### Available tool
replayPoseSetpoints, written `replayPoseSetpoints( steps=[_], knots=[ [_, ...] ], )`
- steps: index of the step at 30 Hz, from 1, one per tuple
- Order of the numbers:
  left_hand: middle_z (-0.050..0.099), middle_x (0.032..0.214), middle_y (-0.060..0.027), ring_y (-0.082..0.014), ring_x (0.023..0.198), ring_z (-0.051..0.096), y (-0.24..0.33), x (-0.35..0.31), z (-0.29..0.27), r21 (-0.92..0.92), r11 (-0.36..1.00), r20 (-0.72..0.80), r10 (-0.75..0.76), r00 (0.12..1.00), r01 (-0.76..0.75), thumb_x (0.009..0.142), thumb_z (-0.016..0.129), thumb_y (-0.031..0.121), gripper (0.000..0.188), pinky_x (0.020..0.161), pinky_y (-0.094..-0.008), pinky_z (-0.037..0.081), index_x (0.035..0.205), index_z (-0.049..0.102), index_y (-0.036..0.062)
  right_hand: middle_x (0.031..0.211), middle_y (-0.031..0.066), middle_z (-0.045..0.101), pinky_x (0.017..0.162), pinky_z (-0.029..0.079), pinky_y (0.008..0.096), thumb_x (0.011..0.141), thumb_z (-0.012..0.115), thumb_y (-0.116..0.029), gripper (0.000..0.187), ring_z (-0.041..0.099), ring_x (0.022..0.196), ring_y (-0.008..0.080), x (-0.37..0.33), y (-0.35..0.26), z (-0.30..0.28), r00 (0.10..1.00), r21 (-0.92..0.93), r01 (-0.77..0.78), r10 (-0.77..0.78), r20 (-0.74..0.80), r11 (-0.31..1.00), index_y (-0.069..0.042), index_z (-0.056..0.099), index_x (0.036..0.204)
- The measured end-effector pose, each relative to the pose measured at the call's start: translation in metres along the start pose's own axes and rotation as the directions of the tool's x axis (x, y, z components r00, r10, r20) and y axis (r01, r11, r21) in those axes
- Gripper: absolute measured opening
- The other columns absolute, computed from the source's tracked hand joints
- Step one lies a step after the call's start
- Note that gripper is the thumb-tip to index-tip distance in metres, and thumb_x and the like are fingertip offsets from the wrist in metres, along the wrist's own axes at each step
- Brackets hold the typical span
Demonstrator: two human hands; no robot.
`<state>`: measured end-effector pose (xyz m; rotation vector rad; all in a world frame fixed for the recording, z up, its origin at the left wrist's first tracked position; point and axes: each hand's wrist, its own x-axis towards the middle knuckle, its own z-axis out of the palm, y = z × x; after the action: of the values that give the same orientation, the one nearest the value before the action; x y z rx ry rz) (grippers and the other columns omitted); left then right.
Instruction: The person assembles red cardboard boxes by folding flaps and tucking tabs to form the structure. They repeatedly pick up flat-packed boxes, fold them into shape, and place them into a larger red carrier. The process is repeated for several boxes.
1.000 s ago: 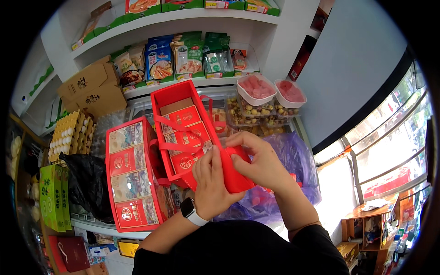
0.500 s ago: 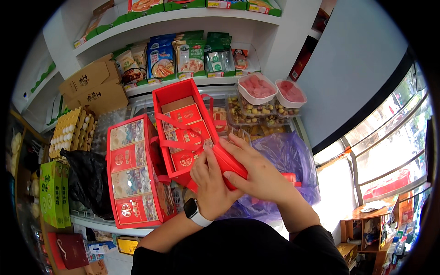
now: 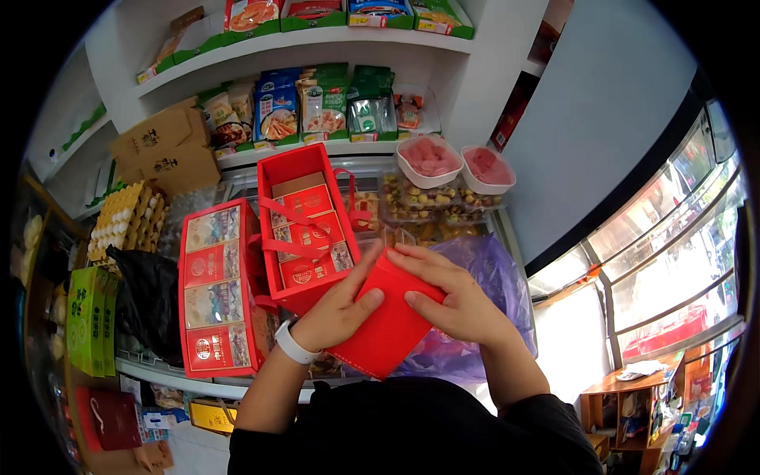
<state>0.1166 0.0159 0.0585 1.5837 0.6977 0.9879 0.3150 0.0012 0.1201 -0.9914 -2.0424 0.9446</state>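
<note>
1. Counter point(image 3: 198, 388): an open red gift box point(image 3: 305, 229) of red packets stands toward its left front edge.
2. Flat red carton point(image 3: 388, 324), over the front edge, looks mid-folding; next needs firm creasing.
3. Left hand point(image 3: 336, 313) and right hand point(image 3: 451, 297) both grip it.

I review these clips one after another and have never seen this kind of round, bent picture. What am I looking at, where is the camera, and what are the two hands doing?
There is no machine here. A person wears a wide fisheye camera on the head, looking down, so straight edges bend near the rim. The forearms enter from below. The left hand, with a white watch on its wrist, and the right hand together hold a plain red box. Just beyond, on a counter, stands an open red gift bag with red packets inside, beside a red gift box with picture panels. Behind are egg trays, pink-filled tubs and shelves of snack packets.
</note>
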Motion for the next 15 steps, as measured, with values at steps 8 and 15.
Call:
replayPoseSetpoints(
  steps=[8, 15],
  knots=[
    [0.035, 0.138, -0.0241, -0.0302, 0.129, 0.035, 0.018, 0.003, 0.068, 0.207, 0.978, -0.041, -0.006, 0.999, 0.015, 0.098, 0.036, 0.027, 0.056, 0.104, -0.0341, 0.028, 0.141, 0.017, -0.0025, 0.130, 0.0172, 0.047, 0.095, 0.040, 0.0353, 0.083, 0.053, -0.002, 0.040, 0.049, 0.117, 0.0300, -0.037, 0.020, -0.043, 0.998, 0.116, 0.030, -0.036, 0.053, 0.993, -0.009, 0.056, 0.122],
    [0.034, 0.136, -0.0279, -0.0358, 0.127, 0.036, 0.028, 0.011, 0.112, 0.294, 0.956, -0.154, 0.030, 0.988, 0.017, 0.097, 0.039, 0.029, 0.057, 0.105, -0.0368, 0.028, 0.138, 0.020, -0.0063, 0.127, 0.0164, 0.050, 0.095, 0.041, 0.0346, 0.083, 0.056, -0.004, 0.035, 0.051, 0.116, 0.0280, -0.054, 0.033, -0.075, 0.982, 0.159, 0.171, -0.180, 0.047, 0.972, -0.006, 0.059, 0.118]
  ],
)
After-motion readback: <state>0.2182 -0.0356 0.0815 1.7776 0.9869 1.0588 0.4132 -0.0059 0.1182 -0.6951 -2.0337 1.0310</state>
